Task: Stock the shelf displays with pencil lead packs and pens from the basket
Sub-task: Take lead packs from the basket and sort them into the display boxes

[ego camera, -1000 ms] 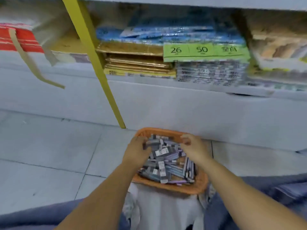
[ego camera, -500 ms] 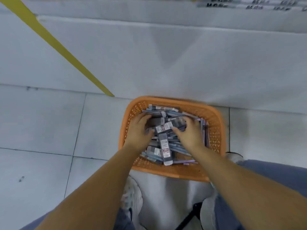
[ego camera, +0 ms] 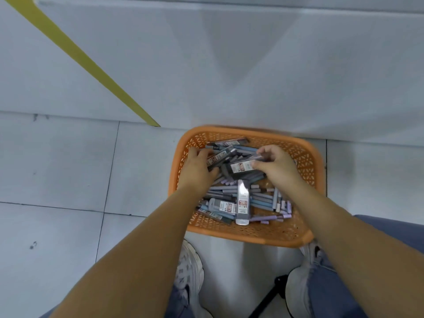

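An orange plastic basket (ego camera: 307, 154) stands on the floor between my feet, filled with several grey pencil lead packs (ego camera: 243, 203) and blue and lilac pens (ego camera: 263, 198). My left hand (ego camera: 198, 167) is down in the pile at the basket's far left, fingers curled round lead packs (ego camera: 218, 158). My right hand (ego camera: 275, 165) pinches a grey lead pack (ego camera: 238, 167) with a white label, lifted slightly above the pile. The two hands are close together over the far half of the basket.
The white base panel of the shelf unit (ego camera: 229, 65) rises just behind the basket. A yellow upright (ego camera: 91, 65) slants down to the floor at the left. Grey floor tiles (ego camera: 57, 168) spread to the left. My shoes (ego camera: 190, 269) flank a black stool leg (ego camera: 268, 297).
The view tipped down from the shelves to the basket. My right hand closed on a lead pack and lifted it. My left hand shifted to the pile's far left.
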`<state>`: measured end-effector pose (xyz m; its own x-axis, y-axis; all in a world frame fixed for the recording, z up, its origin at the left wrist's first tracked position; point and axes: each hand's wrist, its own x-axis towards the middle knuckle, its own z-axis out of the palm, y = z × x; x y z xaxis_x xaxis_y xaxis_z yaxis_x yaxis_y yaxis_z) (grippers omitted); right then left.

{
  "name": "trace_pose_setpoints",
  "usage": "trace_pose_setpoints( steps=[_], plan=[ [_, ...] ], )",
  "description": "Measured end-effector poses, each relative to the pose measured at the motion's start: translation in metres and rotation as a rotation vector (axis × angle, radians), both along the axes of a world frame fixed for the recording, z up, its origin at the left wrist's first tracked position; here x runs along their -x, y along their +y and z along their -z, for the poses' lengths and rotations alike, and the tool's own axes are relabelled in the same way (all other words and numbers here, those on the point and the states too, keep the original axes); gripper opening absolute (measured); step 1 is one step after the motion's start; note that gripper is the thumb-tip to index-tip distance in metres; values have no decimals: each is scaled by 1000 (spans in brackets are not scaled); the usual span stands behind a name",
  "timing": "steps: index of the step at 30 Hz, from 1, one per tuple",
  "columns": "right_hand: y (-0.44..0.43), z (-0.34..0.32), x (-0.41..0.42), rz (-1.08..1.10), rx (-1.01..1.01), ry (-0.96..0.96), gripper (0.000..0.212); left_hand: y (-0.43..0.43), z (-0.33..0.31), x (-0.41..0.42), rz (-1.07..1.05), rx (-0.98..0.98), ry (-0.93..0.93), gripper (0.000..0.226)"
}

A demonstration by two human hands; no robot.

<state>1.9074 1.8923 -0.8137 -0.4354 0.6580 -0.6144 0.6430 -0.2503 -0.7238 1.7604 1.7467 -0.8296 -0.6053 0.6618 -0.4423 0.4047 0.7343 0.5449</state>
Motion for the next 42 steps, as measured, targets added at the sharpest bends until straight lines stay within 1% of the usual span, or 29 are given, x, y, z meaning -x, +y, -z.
trace_pose_setpoints(
  steps=[2,3,6,8,11,14,16,20,23,25,27,29,30,33,35,36,37,38,39,40,42],
  plan=[
    [11,-12,-6,-9,51,56,23,2,2,2,13,31,20,55],
    [14,-16,-8,-73,54,48,24,3,3,2,20,38,33,52],
    [11,-16,-8,-345,15,-60,26,3,6,-2,70,102,114,51],
    [2,-10,-5,-422,-49,-94,25,2,9,-6,75,97,157,48],
    [-7,-4,-1,-380,-102,-99,23,0,7,-8,-12,-1,160,34],
    [-6,-2,-4,-304,-18,-93,19,-1,0,-9,-55,-63,144,18],
    [-2,-5,-9,-278,39,-72,19,-5,-5,-7,-94,-87,42,16],
    [12,-26,-11,-356,65,-43,35,-10,-19,-2,-225,-171,-336,13],
    [16,-43,-2,-429,51,-34,33,-12,-34,-1,-291,-180,-565,11],
    [14,-54,6,-467,44,-10,29,-14,-44,-3,-334,-197,-783,19],
    [7,-62,12,-422,86,83,28,-16,-52,-7,-301,-224,-944,28],
    [-3,-66,16,-323,140,195,31,-19,-57,-13,-224,-243,-1013,32],
    [-9,-67,18,-286,138,224,34,-22,-58,-16,-222,-241,-1027,34],
    [-28,-63,21,-267,140,248,40,-32,-55,-21,-355,-235,-1028,39],
    [-36,-57,21,-235,217,290,37,-41,-51,-23,-427,-236,-1047,43],
    [-37,-53,21,-211,223,290,32,-45,-49,-24,-447,-241,-1044,45],
    [-37,-49,20,-197,190,249,26,-48,-47,-25,-472,-249,-1035,46],
    [-35,-43,16,-216,100,144,18,-52,-44,-27,-508,-262,-1025,44],
    [-33,-35,10,-282,-26,-15,14,-56,-41,-28,-555,-285,-1018,41],
    [-33,-25,2,-388,-142,-184,15,-59,-38,-29,-605,-314,-1017,35],
    [-44,-7,-17,-579,-284,-426,32,-65,-31,-30,-674,-372,-1028,23]
  ],
)
